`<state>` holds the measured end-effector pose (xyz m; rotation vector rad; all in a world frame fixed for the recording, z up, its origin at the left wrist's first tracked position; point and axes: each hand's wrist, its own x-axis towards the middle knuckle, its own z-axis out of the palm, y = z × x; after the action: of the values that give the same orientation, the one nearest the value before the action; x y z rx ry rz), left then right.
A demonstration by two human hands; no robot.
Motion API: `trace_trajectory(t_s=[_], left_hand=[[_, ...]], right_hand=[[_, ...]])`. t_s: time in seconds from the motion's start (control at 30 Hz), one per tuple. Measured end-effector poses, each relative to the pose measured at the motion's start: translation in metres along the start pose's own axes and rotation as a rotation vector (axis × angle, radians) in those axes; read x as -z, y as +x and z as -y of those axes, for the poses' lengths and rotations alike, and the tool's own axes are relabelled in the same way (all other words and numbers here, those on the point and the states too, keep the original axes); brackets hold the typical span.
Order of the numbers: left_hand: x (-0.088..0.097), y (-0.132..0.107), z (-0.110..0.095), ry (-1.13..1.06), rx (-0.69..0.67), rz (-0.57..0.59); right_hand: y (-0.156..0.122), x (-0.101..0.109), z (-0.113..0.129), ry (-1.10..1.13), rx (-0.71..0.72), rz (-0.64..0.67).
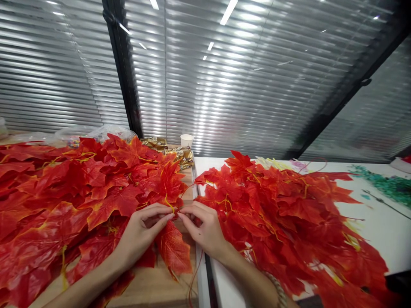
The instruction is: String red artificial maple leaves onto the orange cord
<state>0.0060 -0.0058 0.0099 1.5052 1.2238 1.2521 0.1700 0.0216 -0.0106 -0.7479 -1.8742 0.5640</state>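
Note:
My left hand (149, 222) pinches the yellow stem (168, 202) of a red artificial maple leaf between thumb and fingertips. Close beside it, my right hand (202, 222) is closed in a pinch at the same spot, where a thin red cord (192, 278) runs; exactly what its fingertips grip is too small to make out. One red leaf (175, 248) hangs below the fingertips, and another (170, 177) stands above them. A large heap of red maple leaves (64, 179) spreads to the left, and a second heap (282, 214) lies to the right.
Gold foil packets (182, 155) and a white paper cup (186, 140) stand at the back, near clear plastic bags (112, 131). The wooden table (154, 293) meets a white table (394, 233) in the middle. Green trimmings (388, 184) lie far right. Glass with blinds (212, 94) rises behind.

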Motion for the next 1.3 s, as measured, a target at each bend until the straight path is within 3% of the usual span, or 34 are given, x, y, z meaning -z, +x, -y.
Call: trace_trajectory(t_s=[0.87,1.3], left_hand=[[0.001,0.000,0.002,0.181,-0.118,0.044],[-0.002,-0.003,0.007,0.108,-0.035,0.073]], right_hand=[[-0.002,0.002,0.001,0.005,-0.019,0.043],[-0.003,-0.003,0.004,0.062,-0.050,-0.012]])
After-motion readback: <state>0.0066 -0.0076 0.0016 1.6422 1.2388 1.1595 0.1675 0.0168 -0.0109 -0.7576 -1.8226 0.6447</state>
